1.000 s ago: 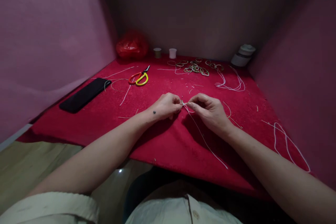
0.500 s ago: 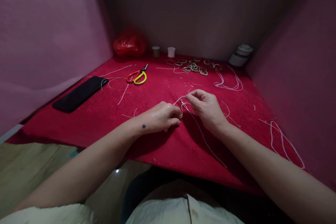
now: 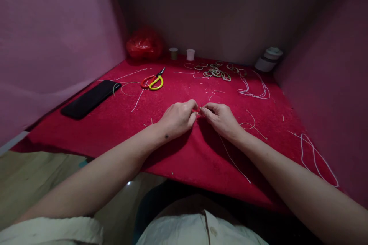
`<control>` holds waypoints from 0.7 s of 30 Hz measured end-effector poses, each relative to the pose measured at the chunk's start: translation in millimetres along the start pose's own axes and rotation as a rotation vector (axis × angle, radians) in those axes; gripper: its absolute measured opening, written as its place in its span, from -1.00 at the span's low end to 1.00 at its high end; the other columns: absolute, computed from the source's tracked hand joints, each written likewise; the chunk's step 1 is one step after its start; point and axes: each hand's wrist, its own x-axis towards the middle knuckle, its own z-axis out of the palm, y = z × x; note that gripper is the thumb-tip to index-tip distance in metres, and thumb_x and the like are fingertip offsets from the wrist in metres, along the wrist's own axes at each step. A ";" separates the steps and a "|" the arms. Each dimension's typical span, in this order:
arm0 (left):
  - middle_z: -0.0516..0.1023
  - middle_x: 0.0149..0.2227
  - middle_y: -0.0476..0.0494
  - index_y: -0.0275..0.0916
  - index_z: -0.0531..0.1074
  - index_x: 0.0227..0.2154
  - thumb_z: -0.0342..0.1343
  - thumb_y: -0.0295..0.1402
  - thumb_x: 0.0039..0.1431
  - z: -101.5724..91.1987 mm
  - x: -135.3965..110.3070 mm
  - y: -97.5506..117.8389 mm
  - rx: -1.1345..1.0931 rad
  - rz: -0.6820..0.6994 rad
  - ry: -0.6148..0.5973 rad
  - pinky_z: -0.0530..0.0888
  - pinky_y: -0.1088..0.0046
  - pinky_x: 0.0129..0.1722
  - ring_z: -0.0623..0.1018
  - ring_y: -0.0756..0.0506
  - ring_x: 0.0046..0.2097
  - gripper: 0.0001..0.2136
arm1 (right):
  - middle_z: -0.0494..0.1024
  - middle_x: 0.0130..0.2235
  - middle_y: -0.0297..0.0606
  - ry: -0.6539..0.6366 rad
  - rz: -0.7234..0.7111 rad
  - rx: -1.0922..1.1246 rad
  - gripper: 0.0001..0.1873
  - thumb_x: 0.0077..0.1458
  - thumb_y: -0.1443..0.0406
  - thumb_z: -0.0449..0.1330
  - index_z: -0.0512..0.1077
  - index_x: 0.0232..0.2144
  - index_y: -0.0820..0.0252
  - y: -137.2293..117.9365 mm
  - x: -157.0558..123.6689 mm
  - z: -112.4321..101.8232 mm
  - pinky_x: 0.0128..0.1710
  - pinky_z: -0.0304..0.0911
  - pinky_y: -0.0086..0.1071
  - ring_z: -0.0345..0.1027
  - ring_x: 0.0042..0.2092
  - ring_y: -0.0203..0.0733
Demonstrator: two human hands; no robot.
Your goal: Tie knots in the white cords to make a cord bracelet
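Note:
My left hand [image 3: 177, 116] and my right hand [image 3: 220, 118] meet at the middle of the red cloth [image 3: 184, 138]. Both are closed in a pinch on a small knotted piece of white cord [image 3: 199, 111] held between the fingertips. A long tail of that cord [image 3: 234, 162] trails from under my right hand toward the near edge of the cloth. Most of the knotted piece is hidden by my fingers.
Orange and yellow scissors [image 3: 153, 82] and a black phone [image 3: 90, 98] lie at the left. A heap of finished cord loops [image 3: 216, 72] and loose white cords [image 3: 254, 92] lie at the back. A red bag [image 3: 144, 44], two small spools [image 3: 182, 54] and a lidded jar [image 3: 268, 59] stand along the wall.
My right hand had lifted and drawn the cord up and away; now both hands have come back together, pinching the knot low over the cloth.

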 end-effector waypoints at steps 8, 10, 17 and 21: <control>0.59 -0.38 -0.19 -0.29 0.54 -0.35 -0.03 -0.46 0.11 2.2 9.5 6.2 0.021 -0.091 -0.149 0.34 0.44 -0.35 0.50 -0.07 -0.37 -0.79 | 0.26 -0.60 -0.40 -0.023 0.014 0.091 -0.71 0.15 0.27 -0.01 0.27 -0.59 0.20 -4.0 -2.2 -2.5 -0.49 0.03 -0.44 0.11 -0.54 -0.37; 0.56 -0.47 -0.14 -0.29 0.53 -0.44 -0.03 -0.48 0.06 0.6 10.8 8.3 -0.008 -0.108 -0.151 0.29 0.47 -0.40 0.43 -0.02 -0.45 -0.79 | 0.36 -0.57 -0.37 -0.028 0.030 0.189 -0.74 0.16 0.26 -0.02 0.32 -0.52 0.20 -2.4 -3.6 -3.6 -0.48 0.11 -0.43 0.20 -0.55 -0.36; 0.32 -0.72 0.00 -0.29 0.38 -0.67 -0.01 -0.43 -0.03 -4.2 12.7 7.9 -0.315 -0.299 -0.198 0.14 0.53 -0.60 0.25 0.08 -0.64 -0.82 | 0.52 -0.48 -0.31 0.054 0.114 0.429 -0.86 0.04 0.39 0.06 0.40 -0.34 0.23 3.6 -3.7 -11.9 -0.32 0.30 -0.37 0.43 -0.39 -0.28; 0.24 -0.77 0.05 -0.27 0.34 -0.68 0.01 -0.38 -0.03 -3.2 12.7 5.3 -0.434 -0.380 -0.260 0.13 0.54 -0.66 0.23 0.09 -0.70 -0.81 | 0.50 -0.53 -0.36 0.012 0.250 0.550 -0.88 -0.02 0.44 0.07 0.38 -0.40 0.22 0.4 -3.5 -17.2 -0.56 0.19 -0.48 0.30 -0.57 -0.39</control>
